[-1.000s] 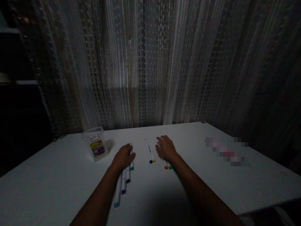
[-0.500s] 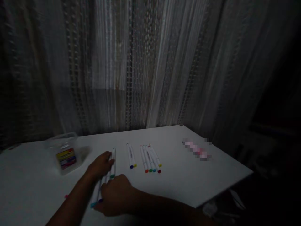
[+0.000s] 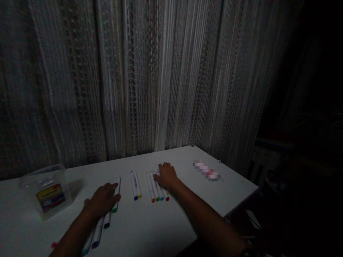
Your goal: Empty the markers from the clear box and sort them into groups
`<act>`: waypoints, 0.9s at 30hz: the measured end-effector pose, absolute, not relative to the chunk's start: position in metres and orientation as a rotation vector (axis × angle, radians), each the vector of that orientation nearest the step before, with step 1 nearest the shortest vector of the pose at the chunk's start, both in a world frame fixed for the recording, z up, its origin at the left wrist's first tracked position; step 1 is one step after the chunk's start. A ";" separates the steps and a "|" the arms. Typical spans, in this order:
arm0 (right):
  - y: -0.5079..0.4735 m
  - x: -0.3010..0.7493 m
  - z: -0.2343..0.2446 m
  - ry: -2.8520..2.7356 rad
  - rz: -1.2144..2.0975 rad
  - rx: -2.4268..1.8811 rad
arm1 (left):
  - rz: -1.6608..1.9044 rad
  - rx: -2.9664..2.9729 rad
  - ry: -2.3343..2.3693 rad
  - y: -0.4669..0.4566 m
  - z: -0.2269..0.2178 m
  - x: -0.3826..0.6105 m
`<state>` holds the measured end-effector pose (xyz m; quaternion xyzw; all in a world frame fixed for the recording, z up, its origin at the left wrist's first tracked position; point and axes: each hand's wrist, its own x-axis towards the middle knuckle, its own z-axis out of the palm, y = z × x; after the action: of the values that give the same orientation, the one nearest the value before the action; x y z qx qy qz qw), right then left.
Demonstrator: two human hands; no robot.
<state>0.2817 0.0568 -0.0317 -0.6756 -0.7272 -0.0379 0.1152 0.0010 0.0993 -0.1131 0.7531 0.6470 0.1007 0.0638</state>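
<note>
My left hand (image 3: pixel 102 200) lies over a row of white markers at the left, thumb and fingers apart. Beside its fingertips is a green-ended marker (image 3: pixel 117 200). Nearer to me, partly under the hand and forearm, are a dark-ended marker (image 3: pixel 107 219), a purple-ended marker (image 3: pixel 98 233) and a light-blue-ended marker (image 3: pixel 88 244). My right hand (image 3: pixel 167 176) rests on the right-hand group of markers, its fingers spread over their far ends. An orange-ended marker (image 3: pixel 150 189) is leftmost there; green, blue and red ends show too, while the hand covers part of the group.
Between the hands lie a blue-ended marker (image 3: pixel 133 186) and a yellow-ended one (image 3: pixel 137 185). A clear plastic box (image 3: pixel 57 210) with a colourful label stands left on the white table (image 3: pixel 150 228). A blurred pink item (image 3: pixel 206 170) lies right. Behind hangs a curtain (image 3: pixel 144 78).
My right hand has left the near ends of the left markers and moved right and away, onto the right-hand group. My left hand stays by the left row. The view has shifted right.
</note>
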 end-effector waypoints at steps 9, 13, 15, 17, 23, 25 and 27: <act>0.065 0.295 -0.073 -2.075 0.235 -2.083 | 0.380 2.232 1.977 0.071 -0.089 0.005; 0.067 0.288 -0.071 -2.067 0.282 -2.095 | 0.330 2.361 1.855 0.047 -0.091 -0.006; 0.067 0.281 -0.070 -2.127 0.271 -2.050 | 0.320 2.381 1.864 0.039 -0.094 -0.006; 0.067 0.273 -0.070 -2.212 0.252 -1.975 | 0.345 2.379 1.899 0.035 -0.094 -0.003; 0.059 0.268 -0.074 -2.303 0.237 -1.899 | 0.391 2.390 1.937 0.040 -0.090 0.013; 0.055 0.271 -0.076 -2.298 0.226 -1.882 | 0.367 2.420 1.882 0.041 -0.089 0.015; 0.051 0.272 -0.078 -2.297 0.212 -1.858 | 0.354 2.429 1.859 0.041 -0.090 0.015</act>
<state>0.2720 0.0507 -0.0776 -0.6247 -0.7724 0.0712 0.0896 0.0154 0.0413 -0.0903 0.7884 0.6035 0.1148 0.0310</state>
